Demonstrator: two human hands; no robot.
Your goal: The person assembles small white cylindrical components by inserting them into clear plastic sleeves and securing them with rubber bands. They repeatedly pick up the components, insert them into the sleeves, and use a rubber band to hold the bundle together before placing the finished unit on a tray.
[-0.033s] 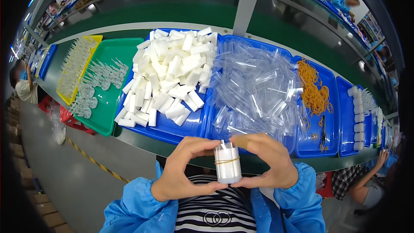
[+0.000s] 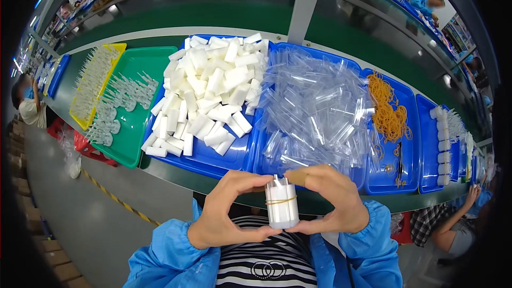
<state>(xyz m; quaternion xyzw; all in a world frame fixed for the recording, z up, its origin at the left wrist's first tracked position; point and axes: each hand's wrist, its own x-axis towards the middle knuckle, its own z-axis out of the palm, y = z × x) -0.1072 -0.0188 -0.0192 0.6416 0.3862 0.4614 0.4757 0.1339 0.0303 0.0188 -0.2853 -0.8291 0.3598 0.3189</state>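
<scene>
Both hands hold one upright white cylinder point(image 2: 280, 214) with transparent plastic pieces around its side. A yellow-brown rubber band point(image 2: 281, 200) circles its middle, and a thin white tip sticks up from the top. My left hand point(image 2: 229, 210) pinches the left side, fingers at the upper rim and thumb at the base. On the other side my right hand point(image 2: 333, 197) grips in the same way. Just beyond the hands lies a blue tray of transparent plastic pieces point(image 2: 320, 106). Left of that, white cylindrical pieces point(image 2: 213, 85) are heaped in another blue tray point(image 2: 229, 162).
Rubber bands point(image 2: 389, 106) and dark tweezers point(image 2: 399, 162) lie in a blue tray point(image 2: 381, 181) on the right. Farther right stand white capped parts point(image 2: 444, 144). A green tray point(image 2: 140, 133) and a yellow tray point(image 2: 118, 49) hold white stemmed parts. A metal post point(image 2: 306, 5) rises behind.
</scene>
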